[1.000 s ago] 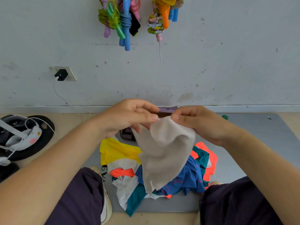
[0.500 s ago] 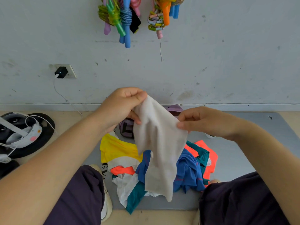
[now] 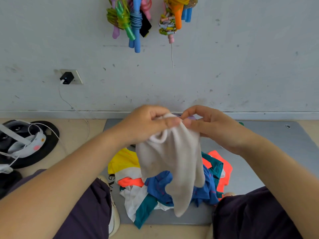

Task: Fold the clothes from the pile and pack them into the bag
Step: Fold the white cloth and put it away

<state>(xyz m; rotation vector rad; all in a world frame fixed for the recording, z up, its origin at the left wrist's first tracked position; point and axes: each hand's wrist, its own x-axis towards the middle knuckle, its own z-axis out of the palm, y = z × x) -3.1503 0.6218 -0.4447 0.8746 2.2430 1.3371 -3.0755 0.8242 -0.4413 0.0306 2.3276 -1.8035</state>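
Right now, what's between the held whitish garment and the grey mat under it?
Head view: the clothes pile lies on the grey mat directly under the whitish garment, which both hands pinch at its top edge: left hand, right hand.

bag point(image 3: 190, 117) mostly hidden behind hands; skipping ropes point(image 3: 131, 19) cut off at top edge; clothes pile point(image 3: 155, 185) partly covered by pale garment point(image 3: 172, 163).

We are looking down at a grey mat point(image 3: 259, 145) lying on the tan floor point(image 3: 82, 128), carrying a jumbled pile of colourful clothes point(image 3: 155, 185), with a black round object point(image 3: 43, 145) sitting beside it.
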